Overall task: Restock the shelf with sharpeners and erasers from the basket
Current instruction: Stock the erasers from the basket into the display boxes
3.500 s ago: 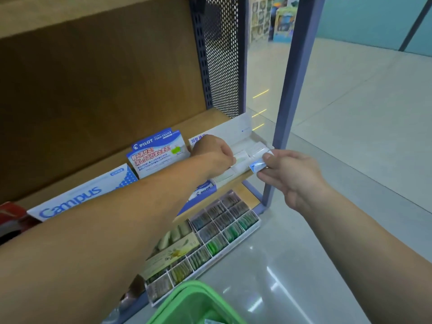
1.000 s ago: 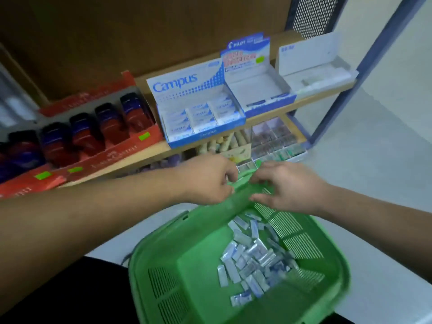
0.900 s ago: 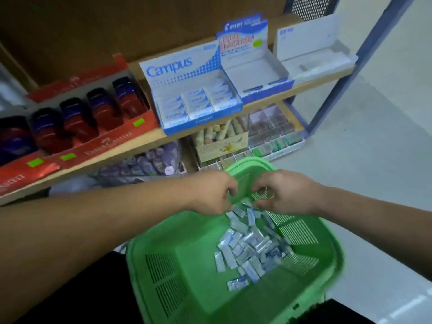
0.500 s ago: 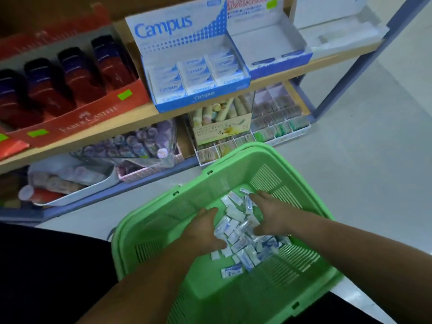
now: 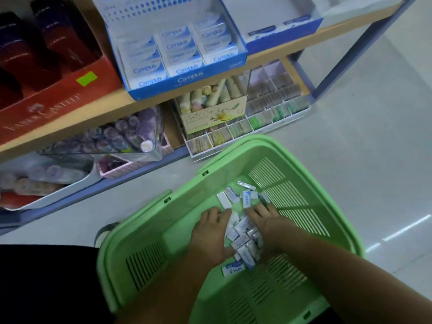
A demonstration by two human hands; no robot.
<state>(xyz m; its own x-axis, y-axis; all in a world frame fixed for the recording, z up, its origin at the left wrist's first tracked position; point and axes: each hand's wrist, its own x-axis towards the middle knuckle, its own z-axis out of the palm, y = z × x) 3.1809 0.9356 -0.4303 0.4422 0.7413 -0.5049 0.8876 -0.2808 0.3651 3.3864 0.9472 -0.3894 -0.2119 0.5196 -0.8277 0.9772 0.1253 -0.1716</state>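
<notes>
Left hand (image 5: 211, 232), right hand (image 5: 268, 226) press eraser pile (image 5: 244, 242) — in green basket (image 5: 145, 230).

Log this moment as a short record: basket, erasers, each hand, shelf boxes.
basket: green basket, below the shelf front
erasers: loose wrapped erasers heaped on its bottom, a few scattered apart
left hand: left hand on the heap's left side, grasp unclear
right hand: right hand on the heap's right side, grasp unclear
Campus box: Campus box on the shelf, rows filled
blue box: blue box right of it, no stock visible inside
</notes>
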